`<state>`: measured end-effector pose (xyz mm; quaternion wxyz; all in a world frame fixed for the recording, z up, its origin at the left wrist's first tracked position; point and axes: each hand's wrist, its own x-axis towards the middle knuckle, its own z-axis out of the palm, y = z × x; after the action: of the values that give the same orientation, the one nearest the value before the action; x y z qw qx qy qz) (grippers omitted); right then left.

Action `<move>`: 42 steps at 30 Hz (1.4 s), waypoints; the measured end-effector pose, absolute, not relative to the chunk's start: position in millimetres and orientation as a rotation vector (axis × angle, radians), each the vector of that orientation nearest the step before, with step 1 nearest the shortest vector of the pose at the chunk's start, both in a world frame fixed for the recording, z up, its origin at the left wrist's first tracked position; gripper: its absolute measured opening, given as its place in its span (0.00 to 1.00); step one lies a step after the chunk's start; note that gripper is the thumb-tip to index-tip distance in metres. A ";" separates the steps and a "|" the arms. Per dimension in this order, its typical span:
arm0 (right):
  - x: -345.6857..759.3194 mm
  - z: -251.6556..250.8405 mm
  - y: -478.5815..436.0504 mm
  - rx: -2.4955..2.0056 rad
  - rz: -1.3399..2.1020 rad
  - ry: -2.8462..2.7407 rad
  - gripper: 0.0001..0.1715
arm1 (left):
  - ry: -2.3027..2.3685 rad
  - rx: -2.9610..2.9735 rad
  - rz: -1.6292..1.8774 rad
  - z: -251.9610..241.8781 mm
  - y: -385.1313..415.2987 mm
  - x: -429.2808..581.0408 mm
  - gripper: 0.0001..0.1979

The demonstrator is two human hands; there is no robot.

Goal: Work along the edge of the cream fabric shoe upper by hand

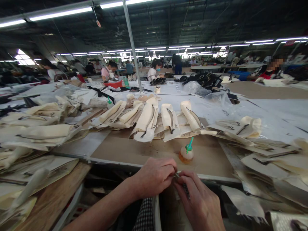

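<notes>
At the table's near edge my left hand [157, 176] and my right hand [199, 200] meet, fingers pinched together. Between the fingertips is a small pale piece, too small to make out. A dark strip shows against my right hand's fingers. Just beyond my hands a round glue pot [186, 154] with a green nozzle stands on the brown board [144, 150]. Behind it, several cream fabric pieces [147, 118] with dark zippers lie side by side.
Stacks of cream pieces lie at the left [45, 131] and right [276, 160]. A metal pole [132, 41] rises behind the row. Clear plastic [196, 88] and black material [207, 80] lie farther back. Several people sit or stand in the background.
</notes>
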<state>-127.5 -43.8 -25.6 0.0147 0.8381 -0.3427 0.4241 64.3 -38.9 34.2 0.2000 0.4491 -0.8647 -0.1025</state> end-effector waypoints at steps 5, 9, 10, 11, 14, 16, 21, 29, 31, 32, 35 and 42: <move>-131.4 -24.6 -39.0 2.603 1.233 -1.207 0.15 | -2.448 1.183 -0.295 38.1 -39.6 63.7 0.07; -128.4 -25.2 -39.4 2.589 1.284 -1.172 0.18 | -2.440 1.149 -0.308 36.3 -41.1 61.8 0.06; -127.7 -26.3 -39.7 2.601 1.310 -1.160 0.17 | -2.433 1.160 -0.318 35.2 -41.1 61.4 0.06; -127.3 -27.8 -39.9 2.615 1.336 -1.166 0.15 | -2.424 1.173 -0.328 34.1 -41.1 61.2 0.06; -127.0 -32.0 -39.6 2.674 1.396 -1.156 0.11 | -2.399 1.196 -0.338 31.3 -40.3 60.8 0.05; -126.6 -33.0 -39.3 2.681 1.426 -1.123 0.09 | -2.383 1.193 -0.333 30.0 -39.7 60.3 0.05; -123.0 -27.8 -39.9 2.629 1.494 -1.105 0.11 | -2.353 1.203 -0.300 29.1 -39.4 58.4 0.05; -118.0 -25.1 -40.7 2.602 1.615 -1.139 0.11 | -2.281 1.211 -0.274 26.1 -40.1 57.8 0.05; -116.5 -29.8 -40.6 2.605 1.650 -1.206 0.11 | -2.272 1.222 -0.271 25.4 -40.0 56.9 0.06; -115.9 -32.5 -40.6 2.612 1.665 -1.251 0.12 | -2.265 1.221 -0.279 25.3 -40.2 56.3 0.06; -116.0 -38.4 -41.7 2.650 1.674 -1.352 0.12 | -2.214 1.224 -0.348 26.4 -41.9 54.0 0.08; -123.8 -34.1 -43.9 2.762 1.710 -1.447 0.12 | -2.089 1.294 -0.562 29.7 -49.5 52.2 0.09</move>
<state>-123.8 -43.9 -34.1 -0.2061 0.7600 -0.3982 0.4704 52.2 -49.5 29.7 0.3054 0.4889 -0.7891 -0.2123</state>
